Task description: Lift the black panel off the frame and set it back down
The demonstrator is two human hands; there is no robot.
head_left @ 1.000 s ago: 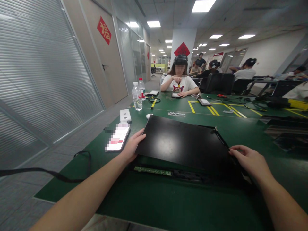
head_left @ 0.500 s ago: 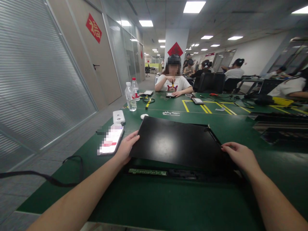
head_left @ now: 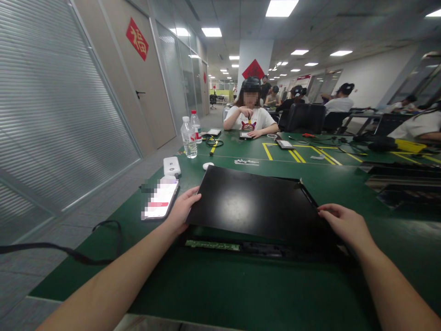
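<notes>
Evidently my left hand grasps the left edge of a black panel, thumb on top, while my right hand pinches the right rim of the black frame under it. Both are in from the near edge of the tabletop. The panel tilts, its left end raised, so a green circuit board shows along the frame's near side.

I judge the panel thin, light and stiff, smooth enough to slip and liable to crack if twisted; opposite edges seem the place to hold it. My left fingers' undersides are hidden, and I cannot tell whether my right fingertips catch the panel too. Its near right corner sinks into darkness.
</notes>
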